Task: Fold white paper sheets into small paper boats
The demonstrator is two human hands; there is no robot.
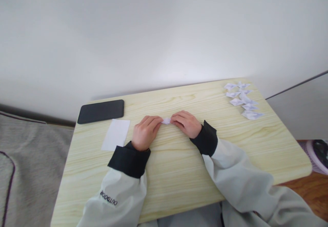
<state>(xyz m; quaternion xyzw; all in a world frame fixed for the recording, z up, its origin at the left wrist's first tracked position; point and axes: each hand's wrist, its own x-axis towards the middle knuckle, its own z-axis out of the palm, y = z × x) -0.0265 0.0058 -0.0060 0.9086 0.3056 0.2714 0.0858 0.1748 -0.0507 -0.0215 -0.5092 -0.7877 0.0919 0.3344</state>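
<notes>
Between my two hands is a narrow strip of folded white paper [166,121], low over the middle of the table. My left hand [146,131] pinches its left end, and my right hand [186,123] pinches its right end. Only the short middle part of the paper shows; the fingers cover both ends. Just left of my left hand lies a flat sheet of white paper [116,133]. Several small folded white paper pieces [252,114] with pointed ends are grouped at the table's far right.
A black phone [101,111] lies at the back left of the light wooden table [179,172]. A white wall [164,32] rises behind the table. Grey fabric [33,158] spreads at the left, and a pinkish basket [315,155] stands on the floor at the right.
</notes>
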